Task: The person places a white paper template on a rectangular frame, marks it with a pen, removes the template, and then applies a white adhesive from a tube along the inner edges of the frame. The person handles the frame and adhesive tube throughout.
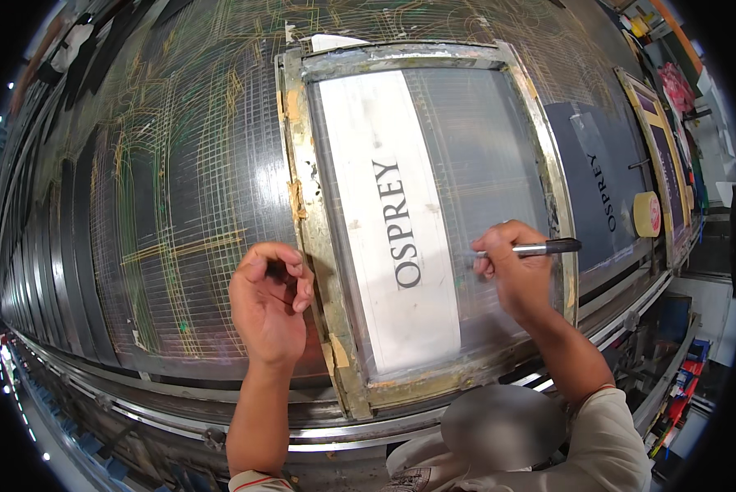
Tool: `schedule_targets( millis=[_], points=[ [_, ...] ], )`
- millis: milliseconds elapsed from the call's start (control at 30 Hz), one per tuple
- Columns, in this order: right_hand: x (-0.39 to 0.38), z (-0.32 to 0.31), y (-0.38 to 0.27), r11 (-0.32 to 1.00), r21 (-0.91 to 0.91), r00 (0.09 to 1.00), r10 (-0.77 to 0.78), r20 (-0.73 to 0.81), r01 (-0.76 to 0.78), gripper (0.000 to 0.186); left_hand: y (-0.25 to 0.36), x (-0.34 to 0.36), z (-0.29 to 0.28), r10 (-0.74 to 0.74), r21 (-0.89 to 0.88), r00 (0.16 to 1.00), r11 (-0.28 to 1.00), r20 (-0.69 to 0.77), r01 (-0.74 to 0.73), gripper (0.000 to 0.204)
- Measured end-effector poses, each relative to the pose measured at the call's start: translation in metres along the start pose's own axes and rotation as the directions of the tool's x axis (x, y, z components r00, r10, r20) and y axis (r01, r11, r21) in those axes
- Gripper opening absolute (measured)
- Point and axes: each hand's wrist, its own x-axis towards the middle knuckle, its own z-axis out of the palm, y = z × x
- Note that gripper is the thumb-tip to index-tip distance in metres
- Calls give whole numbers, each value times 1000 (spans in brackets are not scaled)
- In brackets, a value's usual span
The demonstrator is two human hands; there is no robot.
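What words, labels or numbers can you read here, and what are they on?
Large dark capitals on the white paper strip: legible, but I don't copy wording.
Matching lettering on the navy sheet: legible, likewise not copied.
Print on the tape roll: too small to read.
Lettering in the rightmost frame: too blurred.

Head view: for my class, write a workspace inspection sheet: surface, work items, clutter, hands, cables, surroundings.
Surface: dark table, crossed by yellow and green lines.
Work items: framed screen, frame stained; white lettered strip showing inside it; black-and-silver pen.
Clutter: yellow tape roll and dark lettered sheet, right of the screen.
Hands: right hand grips the pen over the screen; left hand loosely curled, empty, left of the screen.
Cables: nothing seen.
Surroundings: metal rails along the near edge; second frame at right.
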Motion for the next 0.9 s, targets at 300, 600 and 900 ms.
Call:
schedule_targets(
  millis=[300, 600, 900],
  points=[
    [-9, 31, 15, 993, 67, 986, -109, 127, 101, 17, 2, -1, 4, -5, 328, 1000, 944, -11, 8, 15],
    [-16, 23, 19, 950, -160, 955, -242, 172, 269, 18, -9, -8, 13, 157, 669, 656, -51, 738, -741, 18],
    [-12, 29, 21, 936, -107, 937, -318, 144, 335, 19, -21, -16, 16, -55, 569, 581, -146, 812, -809, 21]
  ],
)
